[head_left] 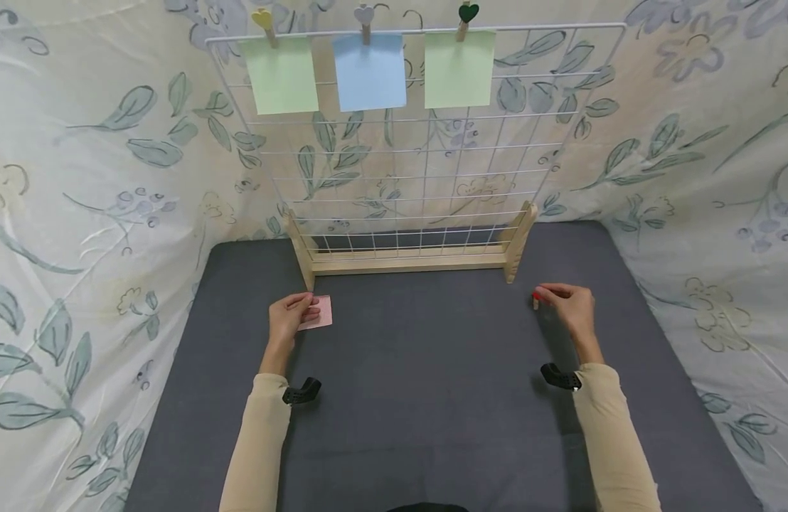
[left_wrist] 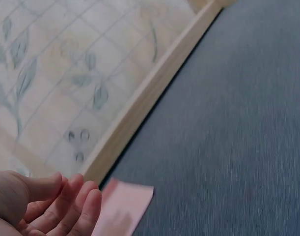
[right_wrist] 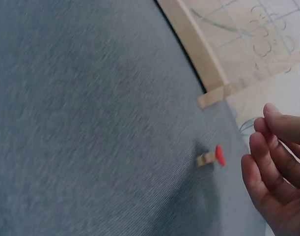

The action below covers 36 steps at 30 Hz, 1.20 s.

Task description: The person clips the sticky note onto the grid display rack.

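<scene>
At the left, my left hand (head_left: 290, 320) is above a pink square of paper (head_left: 323, 313), covering part of it in the head view. In the left wrist view its fingers are loosely bent beside the pink paper (left_wrist: 125, 204), with no paper seen between thumb and fingers. My right hand (head_left: 572, 309) hovers by a small wooden clothespin with a red top (head_left: 536, 299). The right wrist view puts a gap between the bent fingers (right_wrist: 260, 147) and the clothespin (right_wrist: 207, 158), which is on the dark table.
A white wire grid (head_left: 426, 149) stands in a wooden base (head_left: 407, 264) at the back. From its top bar hang a green paper (head_left: 281, 78), a blue paper (head_left: 370, 75) and another green paper (head_left: 460, 75), each under a heart-topped clothespin. Floral cloth (head_left: 112, 213) surrounds the table.
</scene>
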Each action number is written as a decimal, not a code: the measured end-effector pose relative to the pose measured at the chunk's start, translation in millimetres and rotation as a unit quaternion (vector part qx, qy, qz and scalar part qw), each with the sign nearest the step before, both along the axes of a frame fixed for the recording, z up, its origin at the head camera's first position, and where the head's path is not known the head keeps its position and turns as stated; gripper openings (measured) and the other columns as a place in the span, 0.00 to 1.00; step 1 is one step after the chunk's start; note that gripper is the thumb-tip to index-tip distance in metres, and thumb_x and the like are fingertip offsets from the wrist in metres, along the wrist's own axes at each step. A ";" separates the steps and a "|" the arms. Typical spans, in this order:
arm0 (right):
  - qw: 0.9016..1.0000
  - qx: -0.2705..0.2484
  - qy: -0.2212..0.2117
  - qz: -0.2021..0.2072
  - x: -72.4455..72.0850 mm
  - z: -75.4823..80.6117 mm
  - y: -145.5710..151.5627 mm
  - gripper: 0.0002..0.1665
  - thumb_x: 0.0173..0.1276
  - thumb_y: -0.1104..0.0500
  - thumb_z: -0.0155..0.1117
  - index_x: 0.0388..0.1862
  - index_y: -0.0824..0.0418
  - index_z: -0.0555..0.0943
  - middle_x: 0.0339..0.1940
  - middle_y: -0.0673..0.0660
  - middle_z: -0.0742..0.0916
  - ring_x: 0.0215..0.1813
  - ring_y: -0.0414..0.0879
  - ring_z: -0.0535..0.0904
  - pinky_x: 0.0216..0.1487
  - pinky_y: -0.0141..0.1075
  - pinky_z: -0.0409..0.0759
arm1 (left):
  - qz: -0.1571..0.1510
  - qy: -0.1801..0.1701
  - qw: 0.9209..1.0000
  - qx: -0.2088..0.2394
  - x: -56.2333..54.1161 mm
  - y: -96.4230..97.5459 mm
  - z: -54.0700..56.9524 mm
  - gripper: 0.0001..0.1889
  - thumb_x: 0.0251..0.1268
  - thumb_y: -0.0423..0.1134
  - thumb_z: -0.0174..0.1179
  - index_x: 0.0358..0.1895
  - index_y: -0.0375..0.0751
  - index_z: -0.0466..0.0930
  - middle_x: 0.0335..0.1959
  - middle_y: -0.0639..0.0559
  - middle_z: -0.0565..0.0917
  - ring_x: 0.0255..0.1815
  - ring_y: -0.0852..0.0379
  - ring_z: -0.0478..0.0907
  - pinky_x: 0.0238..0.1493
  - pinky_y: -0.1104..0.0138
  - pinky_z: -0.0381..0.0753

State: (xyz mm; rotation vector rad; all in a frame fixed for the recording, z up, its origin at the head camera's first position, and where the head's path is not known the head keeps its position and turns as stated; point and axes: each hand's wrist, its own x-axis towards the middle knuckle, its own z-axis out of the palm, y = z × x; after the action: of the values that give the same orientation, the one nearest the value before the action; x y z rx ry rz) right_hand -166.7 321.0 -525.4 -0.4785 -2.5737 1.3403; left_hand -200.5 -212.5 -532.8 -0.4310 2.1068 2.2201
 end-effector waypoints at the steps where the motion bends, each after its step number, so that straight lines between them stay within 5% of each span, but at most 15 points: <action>1: 1.000 0.002 -0.003 -0.004 0.6 -2.0 2.0 0.19 0.66 0.52 0.70 0.45 0.66 0.87 0.31 0.53 0.90 0.32 0.43 0.85 0.27 0.25 0.79 | 0.005 -0.004 1.000 0.002 0.4 -3.8 -2.0 0.18 0.71 0.32 0.58 0.57 0.20 0.75 0.34 0.47 0.88 0.29 0.58 0.86 0.42 0.59 0.89; 5: 1.000 0.013 -0.012 -0.017 1.2 -8.7 6.8 0.19 0.66 0.52 0.71 0.45 0.66 0.87 0.27 0.47 0.88 0.26 0.32 0.79 0.23 0.22 0.75 | 0.025 -0.001 1.000 -0.005 0.6 -17.3 -9.7 0.17 0.71 0.30 0.57 0.56 0.19 0.74 0.32 0.47 0.87 0.27 0.60 0.86 0.35 0.65 0.90; 13: 0.998 0.037 -0.005 -0.058 -3.3 -20.6 3.6 0.20 0.64 0.50 0.72 0.45 0.66 0.87 0.37 0.64 0.89 0.20 0.27 0.75 0.20 0.20 0.75 | 0.064 0.029 0.989 -0.132 -3.1 -30.5 -23.4 0.12 0.66 0.28 0.62 0.47 0.19 0.80 0.31 0.38 0.87 0.16 0.65 0.80 0.21 0.73 0.85; 22: 0.996 0.070 -0.031 -0.049 -2.1 -30.6 0.2 0.22 0.64 0.49 0.71 0.46 0.66 0.87 0.35 0.63 0.89 0.20 0.30 0.74 0.18 0.24 0.72 | 0.052 0.035 0.974 -0.219 -9.9 -31.0 -30.1 0.11 0.62 0.28 0.65 0.45 0.22 0.82 0.29 0.35 0.86 0.11 0.65 0.74 0.12 0.75 0.79; 27: 0.995 0.058 -0.044 -0.068 -4.3 -31.9 -1.6 0.22 0.66 0.50 0.70 0.48 0.67 0.86 0.38 0.64 0.89 0.21 0.31 0.74 0.18 0.24 0.72 | 0.055 0.034 0.950 -0.306 -11.7 -28.7 -33.4 0.12 0.60 0.34 0.69 0.43 0.30 0.85 0.26 0.41 0.85 0.11 0.67 0.71 0.14 0.76 0.74; 32: 0.992 0.064 -0.065 -0.081 -8.9 -31.9 -3.8 0.22 0.67 0.50 0.69 0.50 0.66 0.86 0.38 0.63 0.89 0.20 0.31 0.74 0.17 0.25 0.72 | 0.075 0.045 0.921 -0.380 -9.5 -25.3 -35.5 0.13 0.57 0.39 0.72 0.41 0.34 0.87 0.25 0.43 0.85 0.17 0.61 0.71 0.26 0.64 0.71; 36: 0.988 0.089 -0.085 -0.089 -11.3 -32.0 -5.6 0.25 0.65 0.46 0.70 0.50 0.63 0.86 0.38 0.62 0.89 0.24 0.37 0.77 0.22 0.30 0.72 | 0.085 0.057 0.915 -0.390 -8.4 -23.7 -39.0 0.11 0.57 0.39 0.72 0.40 0.35 0.87 0.24 0.43 0.83 0.21 0.54 0.73 0.30 0.59 0.73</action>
State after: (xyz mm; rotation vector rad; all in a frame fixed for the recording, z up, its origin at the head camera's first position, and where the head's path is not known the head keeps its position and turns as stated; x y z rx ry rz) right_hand -178.0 315.4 -557.4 -0.8001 -2.6772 1.0401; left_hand -208.9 -236.2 -571.8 -0.5319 3.0680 1.3771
